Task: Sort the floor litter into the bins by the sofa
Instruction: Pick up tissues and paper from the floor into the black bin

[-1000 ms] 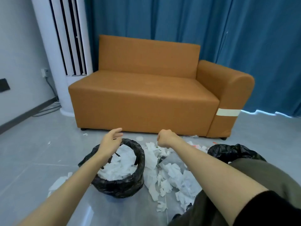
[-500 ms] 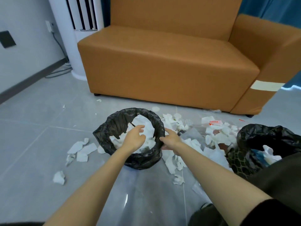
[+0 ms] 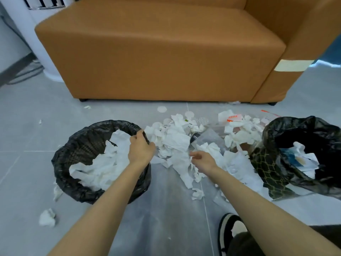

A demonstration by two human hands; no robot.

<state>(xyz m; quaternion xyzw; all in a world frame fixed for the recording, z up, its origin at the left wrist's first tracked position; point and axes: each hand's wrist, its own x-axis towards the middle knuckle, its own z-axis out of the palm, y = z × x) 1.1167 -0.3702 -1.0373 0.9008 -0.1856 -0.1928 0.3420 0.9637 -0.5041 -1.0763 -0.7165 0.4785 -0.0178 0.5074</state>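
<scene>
A black-lined bin (image 3: 81, 139) stands on the floor at the left, holding crumpled white tissue (image 3: 103, 167). My left hand (image 3: 141, 150) grips its right rim, fingers curled over the black liner. A second black-lined bin (image 3: 295, 124) sits at the right with mixed wrappers inside. Between them lies a heap of white tissues (image 3: 177, 141), round pads and a clear plastic bag (image 3: 209, 135). My right hand (image 3: 203, 160) hovers low over this heap, fingers loosely curled and holding nothing.
The orange sofa (image 3: 156, 52) stands close behind the litter. A white floor-standing unit (image 3: 46, 69) is at the back left. Loose tissue scraps (image 3: 47, 218) lie left of the near bin. My black-and-white shoe (image 3: 232, 228) is at the lower right.
The view has dropped closer to the floor. My left hand left the tissue inside the bin and took hold of its right rim. My right hand shifted right over the tissue heap.
</scene>
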